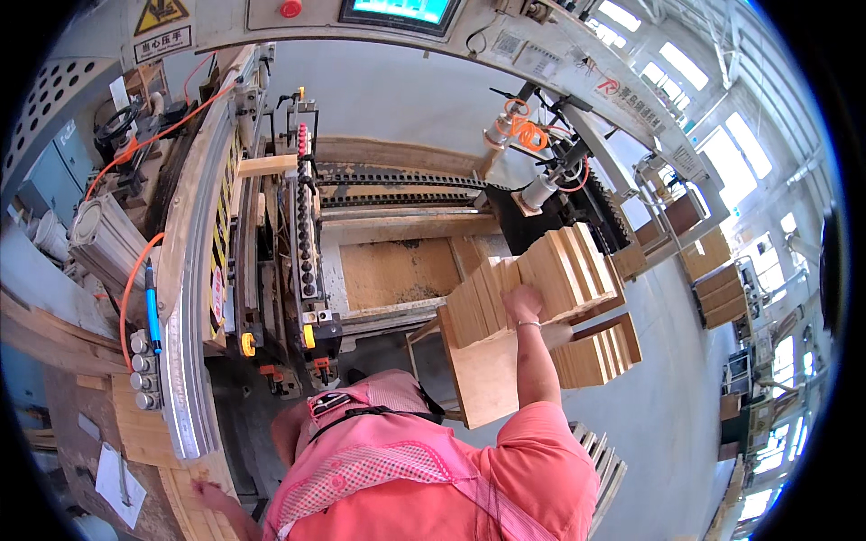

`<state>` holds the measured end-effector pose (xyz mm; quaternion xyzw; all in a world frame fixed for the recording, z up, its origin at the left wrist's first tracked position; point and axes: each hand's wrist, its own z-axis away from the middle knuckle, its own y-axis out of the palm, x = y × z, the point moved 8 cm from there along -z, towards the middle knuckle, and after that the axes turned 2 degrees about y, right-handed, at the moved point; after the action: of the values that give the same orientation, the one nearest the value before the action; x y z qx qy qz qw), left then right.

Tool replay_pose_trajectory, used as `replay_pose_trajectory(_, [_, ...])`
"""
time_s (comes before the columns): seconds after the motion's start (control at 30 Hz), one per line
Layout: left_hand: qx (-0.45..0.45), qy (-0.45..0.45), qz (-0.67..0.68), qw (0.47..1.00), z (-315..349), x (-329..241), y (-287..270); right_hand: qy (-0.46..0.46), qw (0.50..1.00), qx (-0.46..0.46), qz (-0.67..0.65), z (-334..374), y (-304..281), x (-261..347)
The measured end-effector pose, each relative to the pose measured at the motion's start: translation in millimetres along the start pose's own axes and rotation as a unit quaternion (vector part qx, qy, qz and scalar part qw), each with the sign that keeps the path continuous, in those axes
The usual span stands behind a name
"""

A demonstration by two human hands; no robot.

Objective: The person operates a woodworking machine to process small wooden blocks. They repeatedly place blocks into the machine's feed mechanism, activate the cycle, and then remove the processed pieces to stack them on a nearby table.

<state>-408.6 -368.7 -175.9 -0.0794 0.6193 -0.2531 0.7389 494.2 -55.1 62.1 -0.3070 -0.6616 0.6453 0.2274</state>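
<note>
My right arm reaches forward to a row of light wooden boards [566, 270] standing on edge on a wooden stand [483, 379]. There my right hand [523, 304] is closed at the edge of a board, its fingertips partly hidden among the boards. At the lower left my left hand [215, 496] lies against a pale wooden board [176, 491], its fingers stretched out and small in the view. More wooden pieces [595, 354] stand on a lower level of the stand, to the right of my right forearm.
A clamping machine fills the front, with a black-knobbed rail [305, 225], a pneumatic cylinder [538, 193] and a screen [401, 13] above. An orange hose [126, 307] and blue pen [152, 307] are at left. Paper [120, 485] lies on the bench. A slatted pallet [603, 469] sits right.
</note>
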Motion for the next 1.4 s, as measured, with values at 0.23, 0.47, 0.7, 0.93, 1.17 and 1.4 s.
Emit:
replay_pose_trajectory(0.23, [0.139,-0.179,0.106,0.968,92,64,74,-0.027,0.999,0.033,-0.033,13,-14,17])
replay_pose_trajectory(0.47, [0.260,-0.122,0.095,0.953,138,15,121,-0.018,0.997,0.001,-0.070,10,-11,10])
replay_pose_trajectory(0.7, [0.412,-0.010,0.124,0.902,206,-124,165,-0.245,0.946,-0.031,-0.210,82,-65,110])
replay_pose_trajectory(0.93, [0.565,0.093,0.098,0.814,287,-228,224,-0.390,0.887,-0.013,-0.246,121,-92,205])
replay_pose_trajectory(1.17, [0.515,0.049,0.119,0.847,280,-201,224,-0.260,0.955,-0.113,-0.083,37,-77,149])
replay_pose_trajectory(1.4, [0.547,0.048,0.073,0.832,288,-218,240,-0.124,0.992,0.006,0.010,10,-35,47])
